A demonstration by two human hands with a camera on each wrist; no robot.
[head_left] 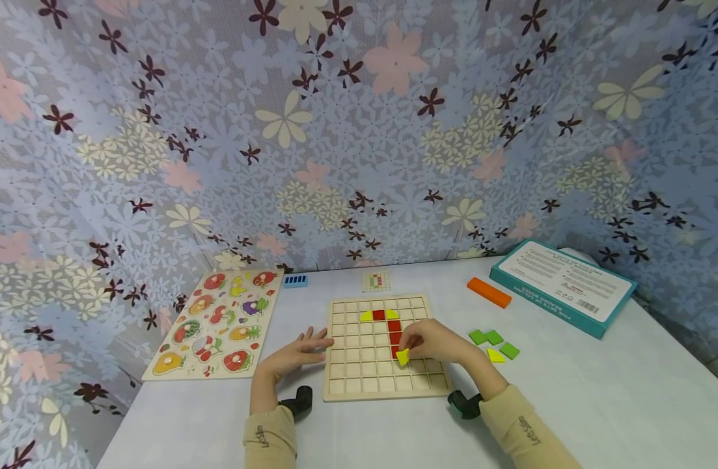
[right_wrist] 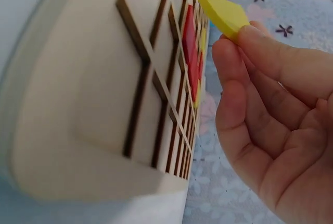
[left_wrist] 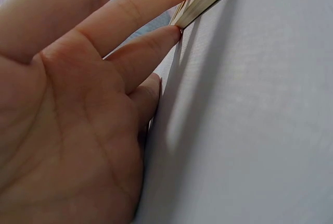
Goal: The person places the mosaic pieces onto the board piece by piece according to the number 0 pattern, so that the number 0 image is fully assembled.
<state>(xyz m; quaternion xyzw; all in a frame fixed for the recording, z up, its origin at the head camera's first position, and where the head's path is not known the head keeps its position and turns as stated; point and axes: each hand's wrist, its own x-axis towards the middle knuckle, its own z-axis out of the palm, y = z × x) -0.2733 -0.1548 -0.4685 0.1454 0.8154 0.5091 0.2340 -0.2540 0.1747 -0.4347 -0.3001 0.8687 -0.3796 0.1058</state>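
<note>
A wooden grid board (head_left: 359,385) lies on the table, with red square tiles (head_left: 394,325) and two yellow rounded tiles (head_left: 366,316) set in its cells. My right hand (head_left: 431,340) pinches a yellow tile (right_wrist: 225,15) between thumb and fingertips, just over the board below the red column. Fingers of my left hand (head_left: 297,355) are extended, their tips at the board's left edge; in the left wrist view the left palm (left_wrist: 67,114) faces the camera beside the board's side (left_wrist: 208,2). To the right lie several green tiles (head_left: 494,337) and another yellow tile (head_left: 496,355).
A fruit puzzle board (head_left: 218,326) lies at the left. Behind the grid board are a small pattern card (head_left: 376,281) and a blue piece (head_left: 295,281). An orange bar (head_left: 489,292) and a teal box (head_left: 564,286) sit at the back right. Floral fabric (head_left: 359,130) hangs behind the table.
</note>
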